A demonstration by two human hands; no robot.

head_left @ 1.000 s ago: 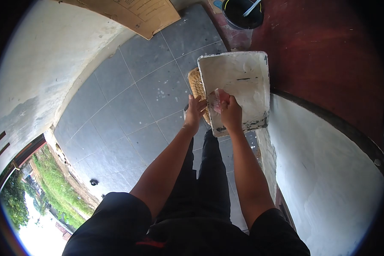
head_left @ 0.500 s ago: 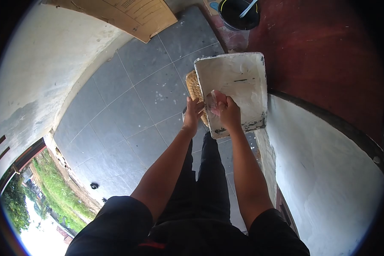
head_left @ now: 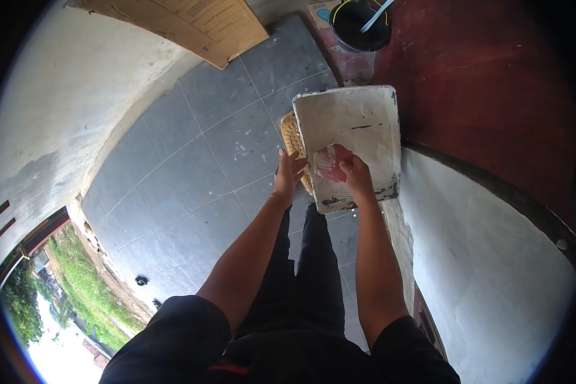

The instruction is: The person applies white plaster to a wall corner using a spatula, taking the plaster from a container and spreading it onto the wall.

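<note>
My right hand [head_left: 357, 174] is closed round the end of a flat red scraper [head_left: 331, 163], which is smeared with whitish paste. The scraper is over the inside of a rectangular tray [head_left: 365, 109], whose walls are coated in dried white paste with dark chips along the rim. My left hand [head_left: 289, 176] is at the tray's left rim, thumb and fingers apart; its palm side is partly hidden. Under and beside the tray's left edge shows a tan, woven-looking surface [head_left: 290, 131], mostly covered by the tray.
A black bucket [head_left: 349, 32] with a yellow rim line and a pale-handled tool stands at the top. A cardboard sheet [head_left: 205, 29] leans at upper left. Grey floor tiles [head_left: 237, 128] carry white spots. A white low wall [head_left: 480, 237] and red floor [head_left: 467, 83] lie right.
My right hand has moved slightly right and turned the scraper, so more of its red face shows. My left hand stays by the tray rim. The view has shifted slightly.
</note>
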